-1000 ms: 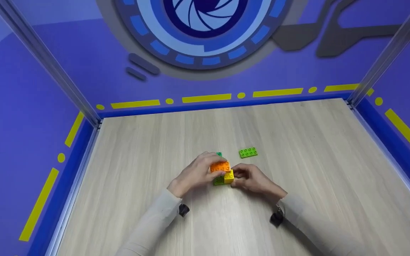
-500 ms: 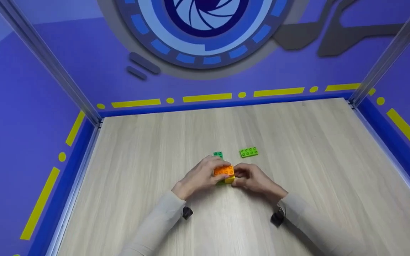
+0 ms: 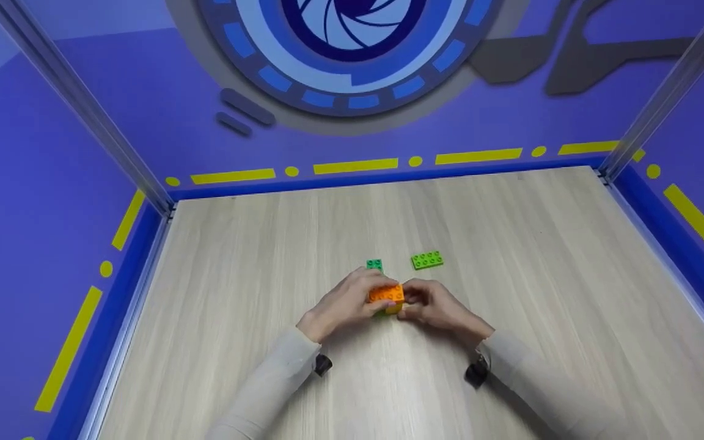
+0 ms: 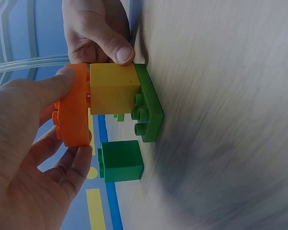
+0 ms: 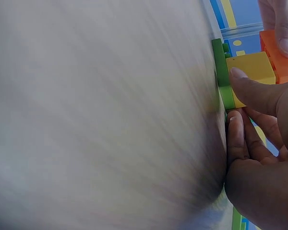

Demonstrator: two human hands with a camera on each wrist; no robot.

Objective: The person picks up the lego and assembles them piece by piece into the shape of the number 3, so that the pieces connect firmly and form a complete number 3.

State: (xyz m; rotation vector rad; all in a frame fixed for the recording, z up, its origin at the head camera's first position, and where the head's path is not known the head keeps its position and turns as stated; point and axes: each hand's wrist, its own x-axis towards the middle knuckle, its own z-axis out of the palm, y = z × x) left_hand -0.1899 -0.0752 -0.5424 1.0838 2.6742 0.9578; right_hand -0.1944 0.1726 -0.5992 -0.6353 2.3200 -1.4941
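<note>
My left hand (image 3: pixel 346 302) pinches an orange toy building brick (image 3: pixel 386 294) between thumb and fingers. Below it is a yellow brick (image 4: pixel 115 88), which sits on the right part of a flat green brick (image 4: pixel 151 110). In the left wrist view, yellow studs show in a thin gap between orange and yellow, and bare green studs stick out beside the yellow brick. My right hand (image 3: pixel 440 308) grips the yellow brick from the right, its thumb (image 5: pixel 257 93) on the near face. Its other fingers are partly hidden behind the stack.
A dark green brick (image 4: pixel 122 160) stands on the table just beyond the left hand. Farther back to the right lies a flat light green brick (image 3: pixel 427 260). Blue panels (image 3: pixel 352 146) with yellow marks wall in the wooden table (image 3: pixel 236 275).
My left hand has moved slightly right and down with the orange brick, which now covers the top of the yellow one. More of the dark green brick shows. The right hand has barely moved.
</note>
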